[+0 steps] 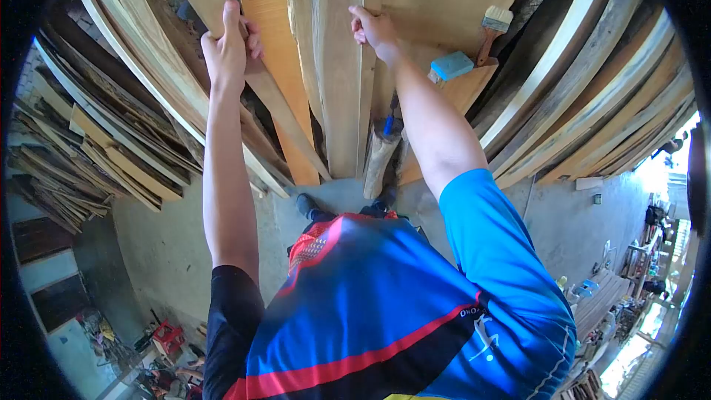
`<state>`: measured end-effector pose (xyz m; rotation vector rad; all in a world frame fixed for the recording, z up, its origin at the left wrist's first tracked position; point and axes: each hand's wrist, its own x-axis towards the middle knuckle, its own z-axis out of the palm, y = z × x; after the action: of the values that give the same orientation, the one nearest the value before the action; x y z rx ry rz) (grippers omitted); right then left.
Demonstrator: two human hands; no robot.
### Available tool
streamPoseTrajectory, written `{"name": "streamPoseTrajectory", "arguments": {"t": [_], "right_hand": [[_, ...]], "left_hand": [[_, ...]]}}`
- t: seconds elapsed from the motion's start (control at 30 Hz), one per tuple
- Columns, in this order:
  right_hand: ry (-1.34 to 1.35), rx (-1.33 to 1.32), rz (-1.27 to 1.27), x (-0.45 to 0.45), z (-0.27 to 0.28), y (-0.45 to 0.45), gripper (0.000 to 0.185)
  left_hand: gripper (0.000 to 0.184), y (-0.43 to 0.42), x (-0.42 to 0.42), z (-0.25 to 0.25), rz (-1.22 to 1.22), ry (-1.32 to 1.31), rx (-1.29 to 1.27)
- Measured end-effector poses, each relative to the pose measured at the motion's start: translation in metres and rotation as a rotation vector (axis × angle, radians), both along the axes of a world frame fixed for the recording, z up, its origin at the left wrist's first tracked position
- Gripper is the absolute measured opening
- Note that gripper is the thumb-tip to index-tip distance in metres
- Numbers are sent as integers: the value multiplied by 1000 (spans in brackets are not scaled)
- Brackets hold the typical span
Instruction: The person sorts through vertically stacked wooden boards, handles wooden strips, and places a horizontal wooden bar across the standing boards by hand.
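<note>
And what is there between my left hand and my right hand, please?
Between the left hand and the right hand, the head view shows an orange-brown board and pale, rough-edged wood.

You are, it seems, in a workshop for wood. Many long boards (341, 89) stand before you, and at your left rough wood strips (67, 178) are gathered in a heap. A wide brush (497, 19) is among the boards. Your floor (159, 259) looks like plain concrete, and at your far right there is mixed clutter (641, 259).
</note>
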<state>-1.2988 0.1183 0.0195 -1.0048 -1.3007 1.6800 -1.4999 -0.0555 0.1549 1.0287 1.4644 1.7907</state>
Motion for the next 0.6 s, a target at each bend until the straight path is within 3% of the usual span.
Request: {"name": "streamPoseTrajectory", "arguments": {"t": [0.6], "right_hand": [[4, 16, -49, -2, 6, 0, 43]], "left_hand": [[63, 34, 13, -22, -59, -39, 19]]}}
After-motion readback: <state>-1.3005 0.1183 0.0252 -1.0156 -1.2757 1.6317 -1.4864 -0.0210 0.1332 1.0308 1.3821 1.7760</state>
